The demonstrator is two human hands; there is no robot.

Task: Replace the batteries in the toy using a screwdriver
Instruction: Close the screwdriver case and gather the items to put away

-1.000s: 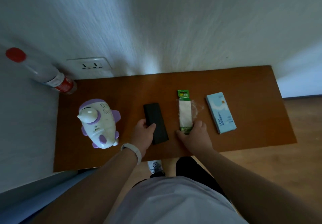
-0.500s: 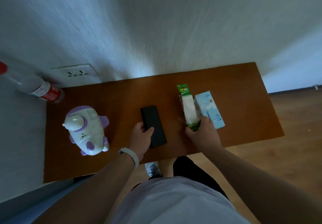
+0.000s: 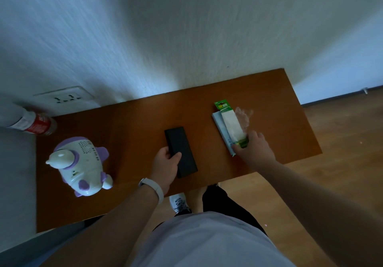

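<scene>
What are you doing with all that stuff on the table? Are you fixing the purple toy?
Someone is getting ready to put new batteries in it. Their left hand grips a black case on the table. Their right hand holds the near end of a battery pack that lies on top of a light blue box. The white and purple toy stands off to their left, untouched. No screwdriver is in view.

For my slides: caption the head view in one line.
Left hand grips the black case, right hand holds the battery pack atop the blue box; toy stands aside.
</scene>
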